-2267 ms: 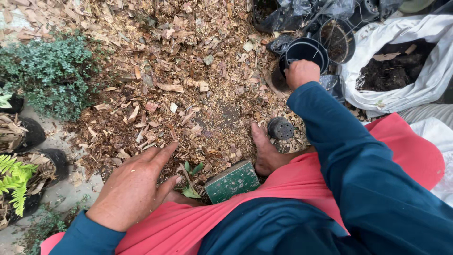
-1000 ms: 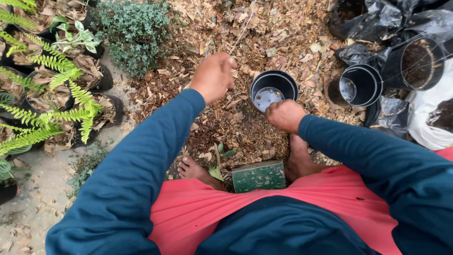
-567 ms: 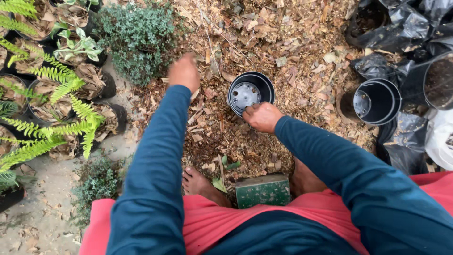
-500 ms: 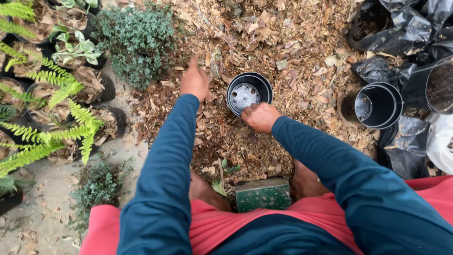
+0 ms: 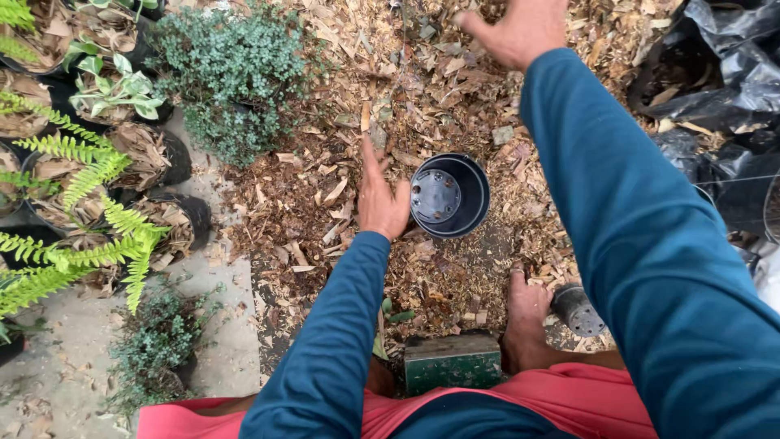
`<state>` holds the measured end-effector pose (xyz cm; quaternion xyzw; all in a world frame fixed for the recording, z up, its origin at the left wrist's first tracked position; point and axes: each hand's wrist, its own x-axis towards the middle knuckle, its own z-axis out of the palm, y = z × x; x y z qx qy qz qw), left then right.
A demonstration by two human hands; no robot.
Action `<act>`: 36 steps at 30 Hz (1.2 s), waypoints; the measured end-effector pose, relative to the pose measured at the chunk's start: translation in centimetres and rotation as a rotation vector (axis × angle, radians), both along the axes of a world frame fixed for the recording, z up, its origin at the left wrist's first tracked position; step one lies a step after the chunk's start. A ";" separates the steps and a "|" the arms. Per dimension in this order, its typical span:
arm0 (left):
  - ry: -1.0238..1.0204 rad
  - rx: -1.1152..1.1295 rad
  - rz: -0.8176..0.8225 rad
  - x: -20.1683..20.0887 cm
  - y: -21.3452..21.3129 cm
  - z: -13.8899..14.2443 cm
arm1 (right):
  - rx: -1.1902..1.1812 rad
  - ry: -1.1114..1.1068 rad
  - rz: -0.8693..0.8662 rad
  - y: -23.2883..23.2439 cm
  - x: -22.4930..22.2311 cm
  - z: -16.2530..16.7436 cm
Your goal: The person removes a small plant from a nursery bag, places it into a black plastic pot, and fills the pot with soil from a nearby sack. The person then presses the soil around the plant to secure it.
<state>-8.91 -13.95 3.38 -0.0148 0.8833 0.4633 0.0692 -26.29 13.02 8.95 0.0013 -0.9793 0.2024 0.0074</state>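
From the head view we look down past our knees at a ground covered in dry leaf and wood-chip mulch [image 5: 455, 89], with an empty black plastic pot [image 5: 449, 195] standing upright on it, drain holes showing in its base. Our left hand [image 5: 380, 199] lies open and flat on the mulch, fingers spread, its edge touching or all but touching the pot's left rim; it grips nothing. Our right hand [image 5: 516, 28] is stretched out well beyond the pot toward the far mulch, palm down, fingers loosely spread and empty, partly cut off by the top of the frame. A green block [image 5: 452, 362] sits between our bare feet, and a smaller dark pot [image 5: 578, 309] lies tipped on its side just beside the right foot [image 5: 526, 313]. To the left stand potted ferns [image 5: 73, 203] and a low grey-green shrub [image 5: 231, 77]; black plastic bags [image 5: 715, 81] lie crumpled on the right. Judging from these positions, the work in hand is gathering loose mulch toward the pot, and we would do it well by keeping the left hand snug against the rim so the pot cannot tip, and raking with the right in a shallow cupped sweep, so less spills past the opening.
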 end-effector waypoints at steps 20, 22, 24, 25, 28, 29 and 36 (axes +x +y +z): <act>-0.321 0.090 -0.149 -0.1 1.0 -0.5 | -0.680 -0.620 -0.381 4.5 9.0 4.3; -0.215 0.068 -0.086 -0.7 1.1 -1.4 | -0.773 -0.616 -0.506 4.5 11.1 4.4; -0.115 0.075 -0.083 -1.6 0.8 -2.2 | -0.826 -0.641 -0.603 3.4 13.2 3.7; -0.074 0.078 -0.081 -1.7 0.8 -2.5 | -0.913 -0.657 -0.612 2.8 14.4 3.3; -0.259 0.011 -0.086 -2.0 0.7 -3.2 | -0.789 -0.870 -0.536 0.9 16.8 2.3; -0.201 0.017 -0.100 -2.0 0.8 -3.3 | -0.758 -0.839 -0.291 0.7 17.2 2.3; -0.070 -0.021 -0.194 -2.2 1.2 -3.0 | -0.103 -0.384 0.579 -1.7 18.8 1.5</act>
